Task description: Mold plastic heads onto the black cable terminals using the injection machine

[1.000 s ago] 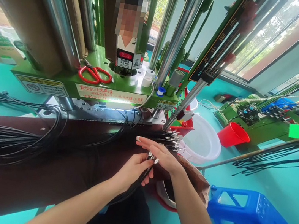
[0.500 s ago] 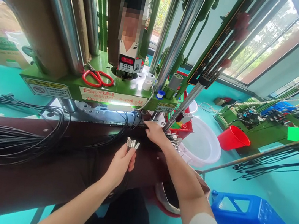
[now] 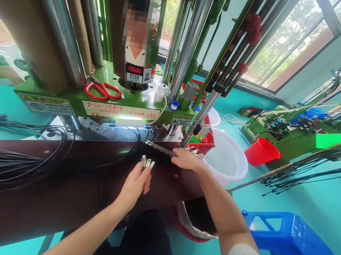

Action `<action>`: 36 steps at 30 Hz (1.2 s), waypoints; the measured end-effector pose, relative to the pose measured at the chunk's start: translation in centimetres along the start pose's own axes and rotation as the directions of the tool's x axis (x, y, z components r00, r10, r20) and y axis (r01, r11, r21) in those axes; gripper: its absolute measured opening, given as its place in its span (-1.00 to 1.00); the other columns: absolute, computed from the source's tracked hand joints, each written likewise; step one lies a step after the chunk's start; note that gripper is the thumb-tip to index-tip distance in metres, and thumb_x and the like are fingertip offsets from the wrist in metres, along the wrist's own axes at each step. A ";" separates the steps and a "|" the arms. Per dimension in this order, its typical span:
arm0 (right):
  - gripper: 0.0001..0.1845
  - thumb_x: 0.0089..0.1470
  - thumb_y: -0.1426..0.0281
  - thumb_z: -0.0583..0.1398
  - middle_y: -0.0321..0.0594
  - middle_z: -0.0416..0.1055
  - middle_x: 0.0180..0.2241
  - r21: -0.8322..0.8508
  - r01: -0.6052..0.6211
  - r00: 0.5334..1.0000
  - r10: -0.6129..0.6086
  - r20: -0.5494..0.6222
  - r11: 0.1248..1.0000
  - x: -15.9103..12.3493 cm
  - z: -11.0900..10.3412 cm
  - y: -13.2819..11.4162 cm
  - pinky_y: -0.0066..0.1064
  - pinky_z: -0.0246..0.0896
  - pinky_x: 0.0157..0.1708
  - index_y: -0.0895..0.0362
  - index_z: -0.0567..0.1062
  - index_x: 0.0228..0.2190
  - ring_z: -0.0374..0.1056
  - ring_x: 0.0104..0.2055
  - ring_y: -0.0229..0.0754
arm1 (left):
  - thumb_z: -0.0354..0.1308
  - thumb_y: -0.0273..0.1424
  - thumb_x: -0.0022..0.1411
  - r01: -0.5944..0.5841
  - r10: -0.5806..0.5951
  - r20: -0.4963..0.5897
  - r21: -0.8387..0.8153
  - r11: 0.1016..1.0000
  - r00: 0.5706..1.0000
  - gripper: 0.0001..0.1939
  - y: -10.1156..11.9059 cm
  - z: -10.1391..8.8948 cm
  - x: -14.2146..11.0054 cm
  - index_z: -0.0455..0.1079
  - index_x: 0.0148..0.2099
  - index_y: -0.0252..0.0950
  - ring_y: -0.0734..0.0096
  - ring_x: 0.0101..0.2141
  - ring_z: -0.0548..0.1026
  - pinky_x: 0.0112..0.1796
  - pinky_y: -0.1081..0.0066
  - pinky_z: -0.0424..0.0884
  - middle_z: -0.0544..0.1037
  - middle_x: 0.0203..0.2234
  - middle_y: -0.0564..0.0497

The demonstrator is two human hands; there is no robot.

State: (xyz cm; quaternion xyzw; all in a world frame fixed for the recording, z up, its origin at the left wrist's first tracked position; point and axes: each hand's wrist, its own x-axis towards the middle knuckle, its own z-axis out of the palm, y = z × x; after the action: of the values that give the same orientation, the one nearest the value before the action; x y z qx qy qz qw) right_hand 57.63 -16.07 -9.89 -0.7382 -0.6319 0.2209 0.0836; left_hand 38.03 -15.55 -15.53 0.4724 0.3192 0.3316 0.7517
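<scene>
While the silvery connectors [image 3: 147,163] poke up from our left hand [image 3: 132,184], over the brown bench [image 3: 15,219], its grip pinches their bundle between thumb and fingers. Our right hand [image 3: 186,159] reaches toward the green press [image 3: 70,94], its fingers closed on the right end of a narrow metal strip [image 3: 162,149]. We judge the step in hand to be handling that strip; moving it would call for steady support, clear of the black cables [image 3: 137,143] near its left end.
</scene>
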 end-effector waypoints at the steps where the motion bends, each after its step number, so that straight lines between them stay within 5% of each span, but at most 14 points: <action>1: -0.94 -0.07 0.48 0.05 -0.23 0.36 -0.55 0.047 -0.030 1.000 0.030 0.009 0.998 -1.4 0.7 0.4 -0.42 0.19 -0.54 0.17 0.32 -0.50 0.30 -0.55 -0.22 | 0.09 -0.11 0.09 0.015 -0.015 0.007 -0.008 1.000 1.000 -0.67 0.0 0.2 0.0 0.11 -0.36 -0.24 0.68 -0.69 0.09 -0.70 0.61 0.05 0.10 -0.66 0.24; 4: -0.86 -0.01 0.46 -0.01 -0.42 0.20 -0.67 0.388 -0.101 0.995 0.102 0.019 0.916 -5.1 3.5 0.8 -0.54 0.00 -0.76 0.17 0.30 -0.36 0.04 -0.77 -0.40 | 0.15 -0.13 0.03 0.096 -0.096 0.047 0.003 0.995 0.994 -0.66 0.0 1.0 -0.1 0.13 -0.37 -0.25 0.71 -0.72 0.04 -0.72 0.63 -0.02 0.08 -0.69 0.26; 7: -0.75 0.02 0.34 0.06 -0.51 0.10 -0.69 0.875 -0.052 0.987 0.160 -0.029 0.481 -7.0 6.2 0.1 -0.60 -0.21 -0.84 0.16 0.30 -0.22 -0.13 -0.82 -0.46 | 0.20 -0.14 -0.05 0.154 -0.160 0.082 0.071 0.985 0.984 -0.64 0.2 2.0 0.0 0.17 -0.36 -0.27 0.72 -0.76 -0.02 -0.74 0.63 -0.10 0.05 -0.75 0.29; 9: -0.62 0.03 0.22 0.10 -0.52 0.12 -0.70 0.977 0.014 0.978 0.199 -0.057 0.212 -7.3 7.3 -0.7 -0.62 -0.27 -0.85 0.13 0.31 -0.12 -0.15 -0.83 -0.48 | 0.22 -0.15 -0.08 0.156 -0.167 0.083 0.124 0.980 0.982 -0.62 0.3 2.5 0.1 0.20 -0.34 -0.28 0.72 -0.78 -0.04 -0.75 0.61 -0.13 0.03 -0.80 0.31; 12: -0.49 0.05 0.11 0.10 -0.51 0.13 -0.73 0.996 0.072 0.968 0.237 -0.083 0.055 -7.2 8.2 -1.6 -0.63 -0.26 -0.86 0.14 0.30 -0.03 -0.14 -0.84 -0.48 | 0.22 -0.14 -0.10 0.148 -0.162 0.084 0.155 0.977 0.983 -0.61 0.3 2.7 0.2 0.21 -0.35 -0.29 0.71 -0.80 -0.04 -0.75 0.60 -0.14 0.04 -0.83 0.31; 20: -0.47 0.05 0.14 0.11 -0.47 0.16 -0.76 0.990 0.124 0.953 0.268 -0.139 0.073 -7.0 8.9 -1.8 -0.63 -0.23 -0.86 0.17 0.32 0.00 -0.10 -0.84 -0.47 | 0.23 -0.13 -0.12 0.184 -0.196 0.122 0.103 0.978 0.973 -0.59 0.5 3.0 -0.1 0.18 -0.37 -0.29 0.73 -0.79 -0.06 -0.74 0.60 -0.17 0.03 -0.82 0.31; 28: -0.38 0.04 0.10 0.11 -0.46 0.14 -0.70 0.943 0.135 0.906 0.347 -0.241 0.303 -7.2 9.6 -2.8 -0.62 -0.15 -0.81 0.18 0.29 0.06 -0.06 -0.76 -0.47 | 0.21 -0.17 -0.09 0.172 -0.184 0.080 0.142 0.975 0.980 -0.65 0.1 2.8 -0.3 0.19 -0.38 -0.28 0.71 -0.79 -0.04 -0.75 0.60 -0.12 0.04 -0.80 0.30; 33: -0.40 0.03 0.13 0.14 -0.46 0.13 -0.71 0.977 0.136 0.922 0.339 -0.186 0.167 -7.3 9.1 -2.7 -0.62 -0.24 -0.83 0.18 0.30 0.05 -0.09 -0.78 -0.48 | 0.11 -0.12 0.03 0.096 -0.103 0.031 0.173 0.980 0.994 -0.67 0.4 2.4 0.0 0.23 -0.37 -0.30 0.69 -0.74 0.08 -0.73 0.60 0.01 0.17 -0.71 0.22; 36: -0.38 0.02 0.14 0.15 -0.49 0.11 -0.73 0.986 0.137 0.921 0.355 -0.160 0.090 -7.4 8.9 -2.5 -0.62 -0.28 -0.83 0.16 0.25 0.08 -0.14 -0.80 -0.48 | 0.03 -0.09 0.09 0.082 -0.078 -0.039 0.114 0.990 0.996 -0.67 0.7 2.1 0.3 0.20 -0.30 -0.27 0.69 -0.74 0.02 -0.74 0.62 -0.04 0.08 -0.71 0.26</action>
State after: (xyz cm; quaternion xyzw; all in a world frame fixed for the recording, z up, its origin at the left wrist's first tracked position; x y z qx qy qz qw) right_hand 50.80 -24.18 -15.21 -0.5604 -0.2320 0.4523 0.6539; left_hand 39.77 -16.14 -14.21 0.4961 0.3693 0.2904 0.7302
